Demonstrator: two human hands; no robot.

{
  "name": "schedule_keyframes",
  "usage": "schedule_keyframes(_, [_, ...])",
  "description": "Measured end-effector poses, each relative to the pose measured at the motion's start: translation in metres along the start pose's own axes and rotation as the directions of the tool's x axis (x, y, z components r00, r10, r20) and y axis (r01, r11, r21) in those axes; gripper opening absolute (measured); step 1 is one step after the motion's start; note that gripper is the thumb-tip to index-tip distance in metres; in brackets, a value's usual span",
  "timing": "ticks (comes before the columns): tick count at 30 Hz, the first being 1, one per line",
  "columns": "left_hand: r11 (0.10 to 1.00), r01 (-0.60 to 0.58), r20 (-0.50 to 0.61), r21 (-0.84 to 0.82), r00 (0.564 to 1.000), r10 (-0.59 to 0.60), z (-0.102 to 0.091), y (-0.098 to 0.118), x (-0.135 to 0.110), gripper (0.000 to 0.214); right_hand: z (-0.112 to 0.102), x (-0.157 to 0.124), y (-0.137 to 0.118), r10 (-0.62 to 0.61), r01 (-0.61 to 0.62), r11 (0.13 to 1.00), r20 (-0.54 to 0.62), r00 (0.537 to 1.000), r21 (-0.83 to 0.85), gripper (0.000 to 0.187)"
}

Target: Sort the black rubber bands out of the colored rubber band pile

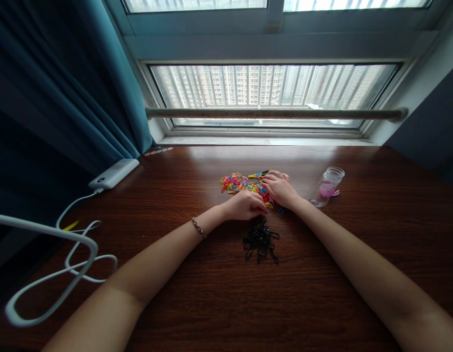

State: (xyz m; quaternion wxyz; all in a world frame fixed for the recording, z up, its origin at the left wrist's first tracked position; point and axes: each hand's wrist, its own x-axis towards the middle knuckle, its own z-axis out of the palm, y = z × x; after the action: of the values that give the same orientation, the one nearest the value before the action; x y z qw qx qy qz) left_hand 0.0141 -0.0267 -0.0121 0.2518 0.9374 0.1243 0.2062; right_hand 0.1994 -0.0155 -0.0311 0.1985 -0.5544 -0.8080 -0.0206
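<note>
Many small coloured rubber bands (231,183), in red, yellow, pink and blue, lie in a loose heap on the brown table. My right hand (279,188) rests on the heap's right side with its fingers stretched and apart. At the heap's front edge is my left hand (246,204), a beaded bracelet on the wrist. Its fingers are curled together and point down between the coloured heap and a pile of black rubber bands (260,239). Whatever they may grip is hidden. One blue rubber band (281,212) lies apart, near my right wrist.
A clear jar (333,174) without a lid, with a pink piece (327,190) at it, is right of my right hand. At the left are a white power bank (114,173) and its looping white cable (79,239). A window with a rail (273,114) stands behind the table (219,303).
</note>
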Motion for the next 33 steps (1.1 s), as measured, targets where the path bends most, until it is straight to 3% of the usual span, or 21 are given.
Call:
schedule_keyframes(6, [0.999, -0.038, 0.03, 0.027, 0.999, 0.037, -0.002, 0.005, -0.001, 0.014, -0.002, 0.003, 0.0, 0.026, -0.017, 0.994, -0.079, 0.997, 0.104, 0.037])
schedule_keyframes(10, [1.0, -0.02, 0.048, 0.024, 0.999, 0.019, -0.003, 0.004, -0.001, 0.015, -0.004, 0.008, 0.003, 0.077, -0.015, 0.949, -0.186, 0.979, 0.316, 0.04])
schedule_keyframes(14, [1.0, -0.007, 0.021, 0.021, 1.0, 0.006, -0.003, 0.003, -0.002, 0.016, -0.007, 0.009, 0.006, 0.243, -0.068, 0.821, -0.239, 0.94, 0.568, 0.04])
schedule_keyframes(18, [0.998, 0.014, -0.045, 0.059, 0.999, -0.012, -0.004, 0.003, -0.002, 0.021, -0.01, 0.007, 0.008, 0.42, -0.163, 0.638, -0.163, 0.893, 0.752, 0.035])
schedule_keyframes(22, [0.969, 0.123, -0.199, 0.216, 0.977, -0.08, -0.003, -0.004, -0.004, 0.03, -0.015, 0.008, 0.006, 0.495, -0.198, 0.494, -0.086, 0.865, 0.847, 0.028])
schedule_keyframes(25, [0.929, 0.218, -0.302, 0.301, 0.945, -0.124, -0.001, -0.012, -0.006, 0.033, -0.031, 0.009, -0.003, 0.444, -0.248, 0.416, 0.043, 0.895, 0.875, 0.026])
schedule_keyframes(27, [0.904, 0.266, -0.354, 0.333, 0.924, -0.142, 0.0, -0.015, -0.007, 0.036, -0.045, 0.007, -0.014, 0.318, -0.296, 0.397, 0.172, 0.932, 0.869, 0.025])
schedule_keyframes(30, [0.872, 0.308, -0.416, 0.38, 0.899, -0.136, 0.002, -0.016, -0.008, 0.041, -0.061, -0.006, -0.034, 0.101, -0.337, 0.482, 0.33, 0.938, 0.809, 0.018])
schedule_keyframes(33, [0.845, 0.341, -0.477, 0.412, 0.871, -0.118, 0.003, -0.015, -0.008, 0.045, -0.06, -0.031, -0.052, 0.03, -0.271, 0.631, 0.326, 0.945, 0.727, 0.01])
